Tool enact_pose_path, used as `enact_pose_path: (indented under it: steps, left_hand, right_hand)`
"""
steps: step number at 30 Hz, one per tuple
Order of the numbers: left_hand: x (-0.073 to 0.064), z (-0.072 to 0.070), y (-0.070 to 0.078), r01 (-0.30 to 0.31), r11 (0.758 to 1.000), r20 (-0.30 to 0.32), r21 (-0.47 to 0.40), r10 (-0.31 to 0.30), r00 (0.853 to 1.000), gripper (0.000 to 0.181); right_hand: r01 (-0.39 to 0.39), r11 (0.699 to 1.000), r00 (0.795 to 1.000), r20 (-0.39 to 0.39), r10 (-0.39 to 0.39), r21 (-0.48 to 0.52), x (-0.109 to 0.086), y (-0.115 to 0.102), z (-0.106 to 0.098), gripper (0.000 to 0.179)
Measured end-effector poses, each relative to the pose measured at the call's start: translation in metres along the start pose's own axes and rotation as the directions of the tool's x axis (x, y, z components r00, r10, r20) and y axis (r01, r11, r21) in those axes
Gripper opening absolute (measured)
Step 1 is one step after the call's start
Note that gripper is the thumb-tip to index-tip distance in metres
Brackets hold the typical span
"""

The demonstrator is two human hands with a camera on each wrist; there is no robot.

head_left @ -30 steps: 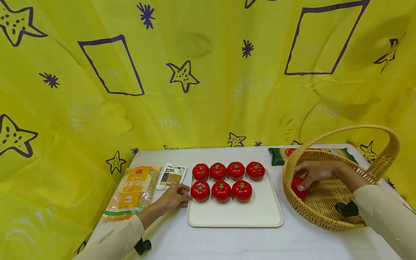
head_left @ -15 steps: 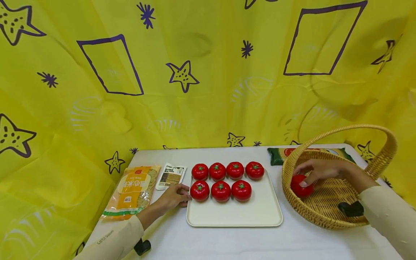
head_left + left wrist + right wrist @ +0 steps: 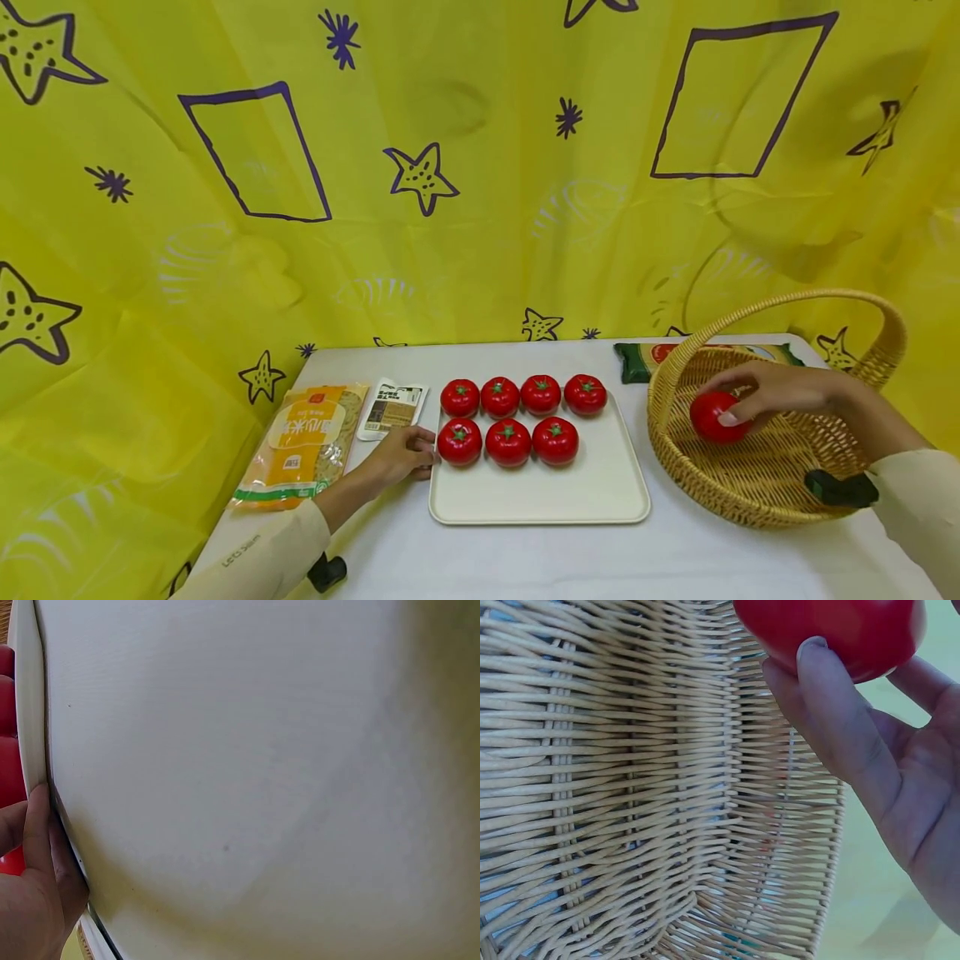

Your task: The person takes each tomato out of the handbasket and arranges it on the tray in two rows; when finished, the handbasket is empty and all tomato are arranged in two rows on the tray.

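My right hand [image 3: 780, 392] grips a red tomato [image 3: 717, 417] over the wicker basket [image 3: 757, 492], thumb against its near side. In the right wrist view the tomato [image 3: 840, 630] sits at the top, with woven basket wall [image 3: 615, 765] below and to the left. My left hand [image 3: 405, 454] pinches the left edge of the cream tray [image 3: 540, 500]; the left wrist view shows its fingers [image 3: 39, 832] right at the tray rim [image 3: 31, 712]. Several tomatoes [image 3: 508, 442] stand on the tray in two rows, stems up.
An orange noodle packet [image 3: 303, 442] and a small white pouch [image 3: 392, 408] lie left of the tray. Behind the basket is a green packet [image 3: 636, 363]. The basket's tall handle [image 3: 795, 300] arches above it. A yellow patterned curtain [image 3: 480, 275] hangs at the back of the white table [image 3: 480, 562].
My right hand has drawn the tomato from the basket's left wall rightward and upward, so more of it shows. The left hand stays at the tray's edge.
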State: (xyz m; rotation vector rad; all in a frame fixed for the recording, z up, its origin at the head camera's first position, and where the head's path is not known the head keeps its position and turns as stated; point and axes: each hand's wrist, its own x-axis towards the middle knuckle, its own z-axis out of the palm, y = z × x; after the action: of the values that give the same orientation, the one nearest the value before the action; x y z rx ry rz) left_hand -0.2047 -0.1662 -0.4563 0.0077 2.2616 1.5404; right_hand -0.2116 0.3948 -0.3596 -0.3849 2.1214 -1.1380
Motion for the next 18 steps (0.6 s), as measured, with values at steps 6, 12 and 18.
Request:
enact_pose_path:
  steps: [6, 12, 18]
  left_hand:
    - [0.0, -0.001, -0.001, -0.006, 1.0, 0.007, -0.005, 0.006, 1.0, 0.035]
    - [-0.001, -0.001, -0.001, -0.008, 1.0, 0.008, -0.009, 0.008, 1.0, 0.034]
    - [-0.001, 0.0, -0.001, -0.004, 1.0, -0.001, -0.013, 0.004, 1.0, 0.034]
  right_hand:
    - [0.071, 0.998, 0.997, -0.021, -0.07, 0.001, -0.014, 0.001, 0.0, 0.045]
    - [0.109, 0.994, 0.993, -0.056, -0.108, 0.005, -0.026, 0.002, 0.004, 0.039]
    - [0.142, 0.989, 0.986, -0.093, -0.138, 0.034, -0.035, 0.008, 0.01, 0.035]
